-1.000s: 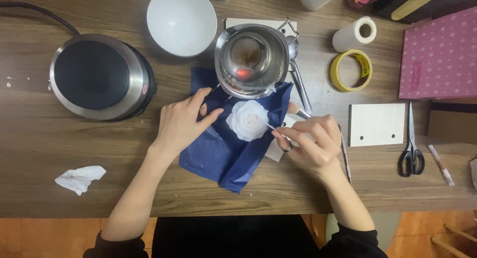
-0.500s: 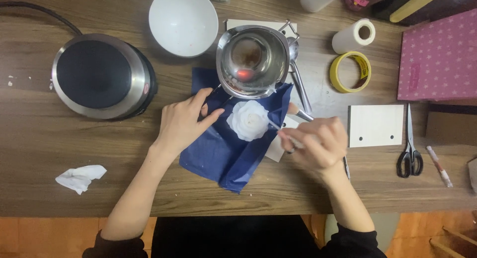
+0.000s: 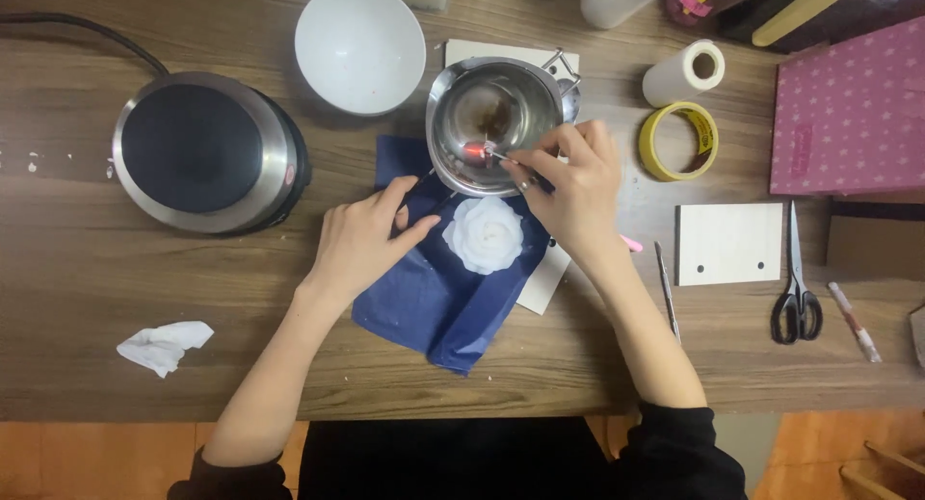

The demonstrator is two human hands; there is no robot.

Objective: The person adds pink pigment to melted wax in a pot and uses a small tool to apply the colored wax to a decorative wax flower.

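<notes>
Both hands work over a wooden table (image 3: 77,269), seen from above. Left hand (image 3: 361,240): laid flat and open, palm down, fingers spread, pressing the upper left part of a dark blue cloth (image 3: 424,307); it grips nothing. Right hand (image 3: 573,187): fingers pinched shut around a thin tool (image 3: 501,156), its tip reaching over the rim into a steel pot (image 3: 491,124). A small red-orange spot lies at the tool's tip inside the pot; whether it is liquid or solid cannot be told.

A white flower-shaped piece (image 3: 482,235) rests on the cloth between the two hands, just below the pot and touching neither hand. The pot stands at the cloth's upper edge, partly over a white card that shows behind it.

Nearest the viewer, a crumpled white tissue (image 3: 164,344) lies at left, well apart from the hands. To the right of the right forearm lie a thin metal pick (image 3: 667,293), a white rectangular block with two small holes (image 3: 727,243), black-handled scissors (image 3: 795,288) and a slim pen-like stick (image 3: 853,322).

Farther back stand a round electric hotplate (image 3: 207,153) at left, an empty white bowl (image 3: 358,45) beside the pot, a ring of yellow tape (image 3: 679,139), a white paper roll (image 3: 684,71) and a pink spotted box (image 3: 853,110) at right.
</notes>
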